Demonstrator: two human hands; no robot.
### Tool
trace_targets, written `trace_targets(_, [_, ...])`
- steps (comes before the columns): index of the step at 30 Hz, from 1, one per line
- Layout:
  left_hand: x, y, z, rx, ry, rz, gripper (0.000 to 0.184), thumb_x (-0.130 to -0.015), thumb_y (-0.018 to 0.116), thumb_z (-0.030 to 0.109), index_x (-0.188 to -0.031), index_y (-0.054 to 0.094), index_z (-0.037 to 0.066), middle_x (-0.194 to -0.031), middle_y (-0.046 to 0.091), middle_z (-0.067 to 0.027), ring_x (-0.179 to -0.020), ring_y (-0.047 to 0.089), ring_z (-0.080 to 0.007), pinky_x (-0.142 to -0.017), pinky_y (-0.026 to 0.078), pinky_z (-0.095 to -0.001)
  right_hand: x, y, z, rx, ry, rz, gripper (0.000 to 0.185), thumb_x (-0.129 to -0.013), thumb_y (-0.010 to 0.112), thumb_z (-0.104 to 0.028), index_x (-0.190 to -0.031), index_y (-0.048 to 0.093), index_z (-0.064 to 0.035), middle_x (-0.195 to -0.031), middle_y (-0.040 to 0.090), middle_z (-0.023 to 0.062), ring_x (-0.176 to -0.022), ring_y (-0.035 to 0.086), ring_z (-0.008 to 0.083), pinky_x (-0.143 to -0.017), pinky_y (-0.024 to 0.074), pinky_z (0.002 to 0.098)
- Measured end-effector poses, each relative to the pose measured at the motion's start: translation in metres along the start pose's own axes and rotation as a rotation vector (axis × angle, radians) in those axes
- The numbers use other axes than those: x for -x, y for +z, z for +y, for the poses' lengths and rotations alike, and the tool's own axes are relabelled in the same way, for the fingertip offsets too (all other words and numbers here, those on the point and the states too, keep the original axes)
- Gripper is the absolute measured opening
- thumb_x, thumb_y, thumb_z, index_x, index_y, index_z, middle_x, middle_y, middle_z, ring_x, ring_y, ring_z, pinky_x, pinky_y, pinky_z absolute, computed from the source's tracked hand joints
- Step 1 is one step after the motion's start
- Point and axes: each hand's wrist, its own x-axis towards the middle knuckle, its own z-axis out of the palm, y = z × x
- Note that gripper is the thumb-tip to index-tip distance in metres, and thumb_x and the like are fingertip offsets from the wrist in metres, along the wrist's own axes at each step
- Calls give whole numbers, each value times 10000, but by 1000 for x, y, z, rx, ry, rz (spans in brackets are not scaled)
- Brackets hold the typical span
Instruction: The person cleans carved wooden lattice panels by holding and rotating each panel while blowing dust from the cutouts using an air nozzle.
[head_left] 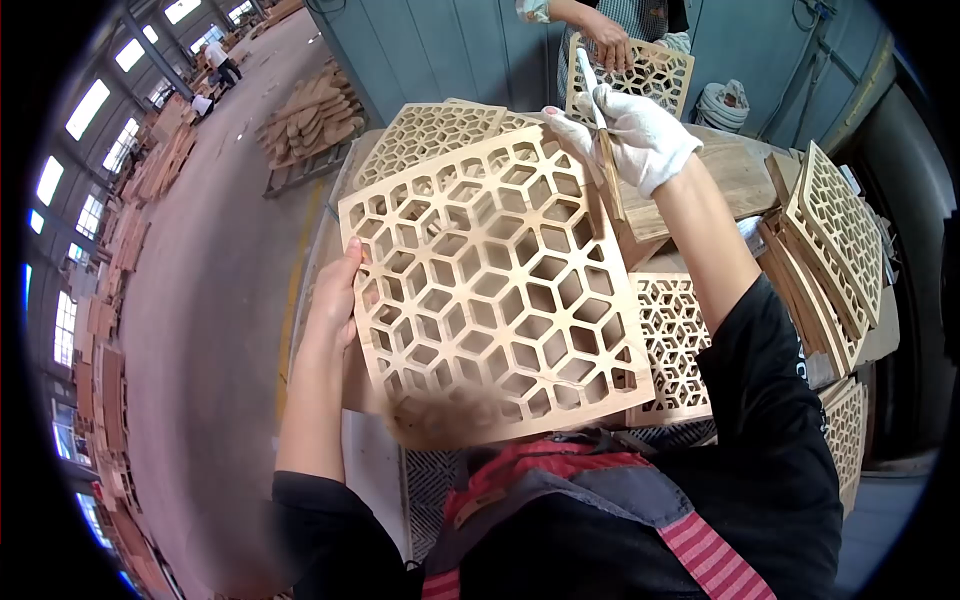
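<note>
A square wooden lattice panel with a star-and-hexagon pattern is tilted up in front of my chest. My bare left hand grips its left edge, the thumb on the front face. At the panel's top right corner is my right hand, in a white glove, its fingers closed around a thin tool with a white upper end and a brown lower part. The tool's lower part points down beside the panel's upper right edge. A blurred patch covers the panel's lower left corner.
Across the table, a co-worker's hand holds another lattice panel. More panels lie behind mine and beside it. Stacked panels lean at the right. A pallet of wooden pieces stands on the floor at the upper left.
</note>
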Motion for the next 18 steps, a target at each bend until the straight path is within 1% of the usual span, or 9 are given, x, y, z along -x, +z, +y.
trace_targets(1, [0, 0, 0, -1, 1, 5, 346, -995, 520, 365, -859, 561, 50, -725, 595, -50, -495, 537, -84, -412, 462, -204, 1, 2, 2, 21, -17, 25, 302, -1021, 425, -176, -1083, 475, 116, -1194, 462, 395, -1099, 579, 467, -884, 593, 489])
trace_targets(4, [1, 1, 1, 15, -4, 2, 358, -997, 517, 361, -849, 561, 38, -722, 593, -51, -489, 526, -85, -413, 465, -203, -5, -8, 2, -10, 78, 8, 278, -1016, 453, -244, -1011, 493, 31, -1117, 512, 268, -1025, 615, 392, -823, 615, 460])
trace_targets(7, [5, 3, 3, 14, -4, -18, 374, -997, 518, 363, -873, 580, 16, -732, 600, -53, -499, 535, -86, -423, 474, -202, -10, -12, 6, 32, 32, 36, 273, -1014, 459, -236, -1019, 490, 35, -1130, 503, 265, -1057, 595, 396, -847, 607, 464])
trace_targets(8, [8, 8, 4, -10, -1, 36, 403, -996, 518, 370, -934, 607, -18, -747, 616, -63, -513, 547, -90, -437, 488, -202, -9, -15, 4, 16, 64, -6, 255, -1010, 462, -209, -1044, 476, 43, -1163, 486, 269, -1088, 576, 410, -867, 598, 471])
trace_targets(9, [8, 5, 5, -59, -33, 29, 427, -994, 519, 377, -992, 620, -38, -797, 637, -82, -549, 569, -93, -457, 504, -204, -13, -16, 6, 32, 20, 29, 242, -1004, 458, -172, -1073, 459, 59, -1188, 481, 279, -1103, 566, 425, -879, 592, 476])
trace_targets(12, [5, 0, 5, -79, -51, -3, 430, -993, 522, 377, -1019, 623, -40, -868, 653, -92, -607, 596, -91, -488, 519, -204, -17, -20, 9, 81, -20, 62, 249, -987, 464, -130, -1089, 457, 97, -1190, 508, 312, -1107, 567, 428, -898, 584, 472])
trace_targets(15, [3, 1, 3, -69, -71, -12, 433, -992, 521, 380, -1051, 622, -37, -913, 659, -91, -647, 608, -91, -515, 528, -203, -19, -23, 13, 82, -39, 82, 249, -984, 461, -105, -1103, 451, 113, -1192, 510, 318, -1098, 577, 418, -909, 580, 466])
trace_targets(17, [5, 4, 5, -82, -79, -5, 438, -992, 518, 385, -1082, 620, -32, -940, 663, -89, -672, 618, -94, -531, 532, -201, -17, -22, 16, 104, -51, 94, 236, -993, 433, -89, -1102, 451, 119, -1184, 519, 305, -1086, 584, 413, -921, 573, 467])
trace_targets(18, [2, -2, 4, -134, -110, -37, 452, -993, 514, 394, -1131, 606, -27, -995, 665, -96, -738, 635, -98, -570, 541, -204, -18, -23, 17, 110, -42, 117, 235, -999, 425, -98, -1100, 453, 112, -1173, 526, 294, -1084, 583, 414, -924, 571, 471])
